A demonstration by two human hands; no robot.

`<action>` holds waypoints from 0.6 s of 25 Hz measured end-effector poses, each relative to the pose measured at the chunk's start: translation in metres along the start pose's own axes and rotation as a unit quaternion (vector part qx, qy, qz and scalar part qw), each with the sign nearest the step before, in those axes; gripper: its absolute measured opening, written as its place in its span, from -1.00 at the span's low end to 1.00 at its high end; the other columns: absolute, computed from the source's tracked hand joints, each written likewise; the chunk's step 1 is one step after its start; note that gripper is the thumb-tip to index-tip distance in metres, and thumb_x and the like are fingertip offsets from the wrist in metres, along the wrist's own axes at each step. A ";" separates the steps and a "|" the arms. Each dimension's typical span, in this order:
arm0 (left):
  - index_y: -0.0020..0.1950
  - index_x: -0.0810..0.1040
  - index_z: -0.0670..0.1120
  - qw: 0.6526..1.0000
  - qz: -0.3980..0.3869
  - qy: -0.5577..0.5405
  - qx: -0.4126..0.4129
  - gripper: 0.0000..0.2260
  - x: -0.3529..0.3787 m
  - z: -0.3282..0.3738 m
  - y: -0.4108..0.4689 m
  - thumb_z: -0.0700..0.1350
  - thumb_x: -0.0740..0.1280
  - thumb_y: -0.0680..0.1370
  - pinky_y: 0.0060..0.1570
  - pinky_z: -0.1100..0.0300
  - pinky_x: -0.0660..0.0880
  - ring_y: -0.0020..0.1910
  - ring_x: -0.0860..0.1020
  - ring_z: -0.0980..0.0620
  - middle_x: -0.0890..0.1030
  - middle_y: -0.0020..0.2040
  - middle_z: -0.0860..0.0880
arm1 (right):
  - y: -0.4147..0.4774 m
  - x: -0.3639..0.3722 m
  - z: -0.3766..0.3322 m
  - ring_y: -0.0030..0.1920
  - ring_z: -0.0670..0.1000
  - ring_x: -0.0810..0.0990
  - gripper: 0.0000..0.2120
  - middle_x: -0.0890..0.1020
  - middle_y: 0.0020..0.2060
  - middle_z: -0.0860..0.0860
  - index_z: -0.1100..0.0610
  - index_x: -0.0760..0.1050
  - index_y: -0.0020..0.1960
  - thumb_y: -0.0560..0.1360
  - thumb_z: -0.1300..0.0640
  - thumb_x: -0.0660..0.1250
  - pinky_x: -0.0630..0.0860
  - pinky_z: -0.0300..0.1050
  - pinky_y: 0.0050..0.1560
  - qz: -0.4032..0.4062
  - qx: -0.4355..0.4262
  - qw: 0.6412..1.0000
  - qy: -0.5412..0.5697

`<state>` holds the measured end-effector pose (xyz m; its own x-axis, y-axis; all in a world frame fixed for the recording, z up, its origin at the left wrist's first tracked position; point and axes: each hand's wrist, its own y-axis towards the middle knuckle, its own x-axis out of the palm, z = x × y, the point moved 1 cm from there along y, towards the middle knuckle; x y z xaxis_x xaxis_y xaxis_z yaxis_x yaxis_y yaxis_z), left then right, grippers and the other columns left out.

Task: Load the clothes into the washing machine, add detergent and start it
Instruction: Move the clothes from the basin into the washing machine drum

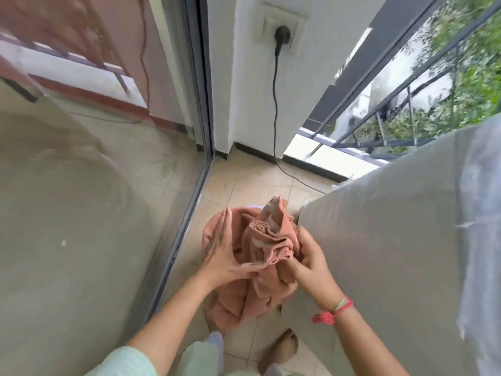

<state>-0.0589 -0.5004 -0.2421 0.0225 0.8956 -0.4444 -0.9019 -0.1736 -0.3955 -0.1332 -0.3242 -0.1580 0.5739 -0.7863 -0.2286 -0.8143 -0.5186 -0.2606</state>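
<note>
Above the tiled floor (245,185), the left hand (223,252) lies flat, fingers straight, against a bunched salmon-pink cloth (267,240) whose other side the right hand (307,265) grips with curled fingers, just beside the plastic-covered washing machine (393,240), a black plug (282,39) in the wall socket beyond.

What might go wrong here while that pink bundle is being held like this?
The left hand only presses flat against the pink cloth. Just the right hand grips it, so part of the bundle may slip. Its loose folds hang low near the feet and might get stepped on. The black cord trails across the floor tiles, a possible trip hazard.
</note>
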 end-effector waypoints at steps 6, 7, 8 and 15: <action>0.44 -0.36 0.29 0.998 -0.050 0.008 0.027 0.33 -0.047 0.100 -0.010 0.35 0.54 -0.02 0.44 0.01 0.19 0.48 0.15 0.09 0.13 0.53 0.05 | -0.057 -0.076 -0.137 -0.17 0.06 0.66 -0.66 0.68 -0.17 0.12 0.19 0.64 -0.03 0.20 0.23 0.53 0.61 -0.09 -0.13 -0.057 -0.005 0.954 0.295; 0.48 -0.21 0.29 0.998 -0.056 0.000 0.034 0.25 -0.055 0.110 -0.015 0.34 0.54 0.00 0.42 0.03 0.24 0.44 0.22 0.10 0.22 0.48 0.09 | -0.063 -0.085 -0.151 -0.19 0.05 0.66 -0.69 0.69 -0.20 0.10 0.16 0.66 -0.09 0.18 0.16 0.56 0.60 -0.09 -0.12 -0.058 -0.018 0.949 0.308; 0.46 0.00 0.33 0.997 -0.062 -0.007 0.047 0.09 -0.063 0.119 -0.020 0.31 0.52 0.06 0.38 0.03 0.31 0.37 0.33 0.12 0.34 0.40 0.13 | -0.070 -0.093 -0.164 -0.20 0.04 0.66 -0.67 0.69 -0.21 0.08 0.12 0.67 -0.12 0.14 0.10 0.59 0.59 -0.09 -0.11 -0.051 -0.032 0.947 0.316; 0.25 0.42 0.09 0.964 -0.065 -0.251 0.059 -0.31 -0.109 0.188 -0.050 -0.06 0.48 0.12 0.11 0.21 0.47 0.10 0.59 0.06 0.61 0.13 -0.01 | -0.088 -0.115 -0.213 0.09 0.05 0.62 -0.37 0.64 0.08 0.11 0.12 0.58 0.19 0.13 0.09 0.60 0.56 -0.05 0.14 0.034 -0.076 0.921 0.381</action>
<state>-0.0970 -0.5120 -0.0228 -0.0457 0.9972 0.0599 -0.9489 -0.0246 -0.3145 -0.1462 -0.2598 0.0908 0.3418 -0.7961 0.4995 -0.8822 -0.4550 -0.1215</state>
